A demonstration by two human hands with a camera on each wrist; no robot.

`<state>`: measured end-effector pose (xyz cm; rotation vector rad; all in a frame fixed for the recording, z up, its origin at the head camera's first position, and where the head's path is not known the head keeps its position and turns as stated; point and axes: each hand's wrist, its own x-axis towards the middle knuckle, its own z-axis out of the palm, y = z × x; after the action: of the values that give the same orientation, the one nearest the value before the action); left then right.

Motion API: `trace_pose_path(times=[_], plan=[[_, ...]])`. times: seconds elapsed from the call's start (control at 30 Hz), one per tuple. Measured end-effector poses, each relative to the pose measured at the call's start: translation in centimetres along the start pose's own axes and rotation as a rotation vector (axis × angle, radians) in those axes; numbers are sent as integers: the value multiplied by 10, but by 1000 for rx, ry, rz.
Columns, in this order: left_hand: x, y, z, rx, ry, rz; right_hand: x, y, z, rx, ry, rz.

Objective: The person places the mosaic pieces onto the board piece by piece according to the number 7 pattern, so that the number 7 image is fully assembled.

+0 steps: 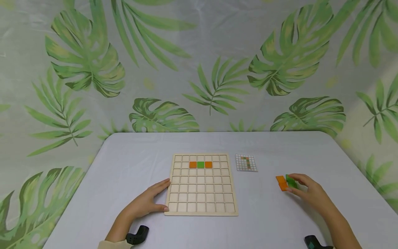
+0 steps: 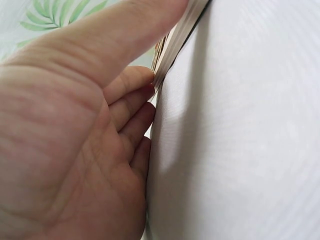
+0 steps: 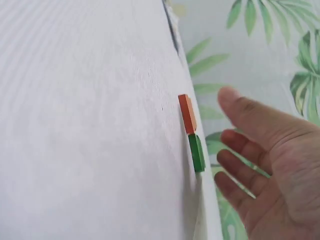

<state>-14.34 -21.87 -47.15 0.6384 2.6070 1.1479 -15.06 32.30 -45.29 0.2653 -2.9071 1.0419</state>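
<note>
A wooden grid board lies at the table's middle. In its second row sit an orange tile, a green tile and another orange tile. My left hand rests against the board's left side, fingertips at the edge and thumb by the near corner; the left wrist view shows its fingers extended. To the right, my right hand hovers at loose green tiles, which lie beside loose orange tiles. In the right wrist view its thumb and fingers are spread, with nothing between them.
A small pattern card with a printed grid and coloured squares lies right of the board, near its far corner. White cloth covers the table. Behind it hangs a leaf-print curtain.
</note>
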Motion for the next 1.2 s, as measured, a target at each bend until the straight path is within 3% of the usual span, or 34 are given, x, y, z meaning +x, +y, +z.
trace_pose_path(times=[0.4, 0.77, 0.9, 1.2], plan=[[-1, 1, 0, -9, 0, 9, -5, 17, 3, -74, 5, -1], [0, 0, 0, -5, -2, 6, -10, 18, 3, -77, -12, 71], [0, 1, 0, -4, -3, 9, -8, 13, 1, -84, 27, 30], [0, 0, 0, -5, 0, 13, 12, -22, 7, -68, 122, -161]])
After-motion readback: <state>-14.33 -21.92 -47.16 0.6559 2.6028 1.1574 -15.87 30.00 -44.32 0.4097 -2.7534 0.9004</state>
